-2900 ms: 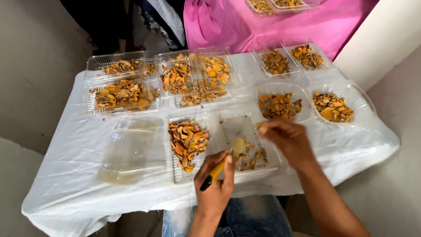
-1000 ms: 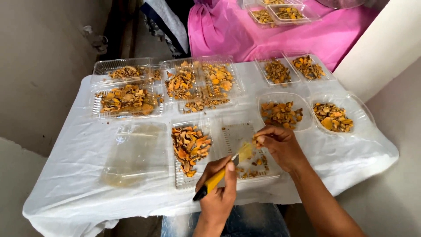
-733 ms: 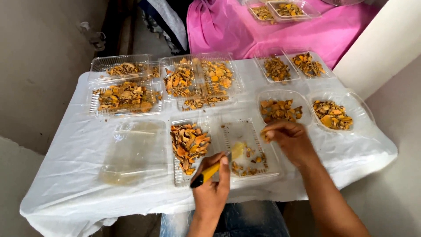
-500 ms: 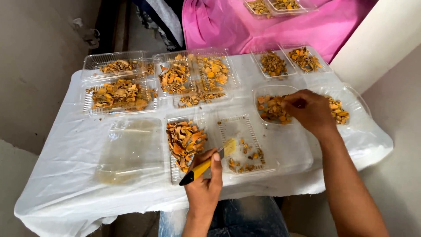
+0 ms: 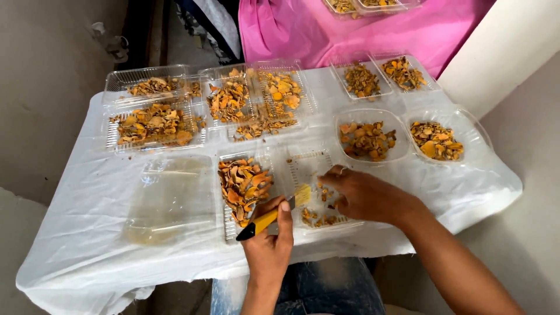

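Note:
My left hand (image 5: 269,242) grips a knife (image 5: 263,221) with a yellow and black handle; its yellow-stained blade points up and right over a clear hinged tray (image 5: 303,160). The tray's left half holds a heap of dried orange slices (image 5: 242,184). Its right half holds a few small orange pieces (image 5: 318,217). My right hand (image 5: 364,195) rests over that right half with fingers curled down, close to the blade tip. Whatever lies under its fingers is hidden.
A white cloth (image 5: 87,245) covers the table. An empty clear tray (image 5: 175,198) lies at the left. Several clear trays (image 5: 154,125) and two round clear bowls (image 5: 370,137) of orange slices stand behind. A pink cloth (image 5: 350,29) lies beyond, with a wall at the right.
My right hand reached out to the round bowl of slices half a second ago and has come back over the near tray. The left hand kept hold of the knife, shifting slightly.

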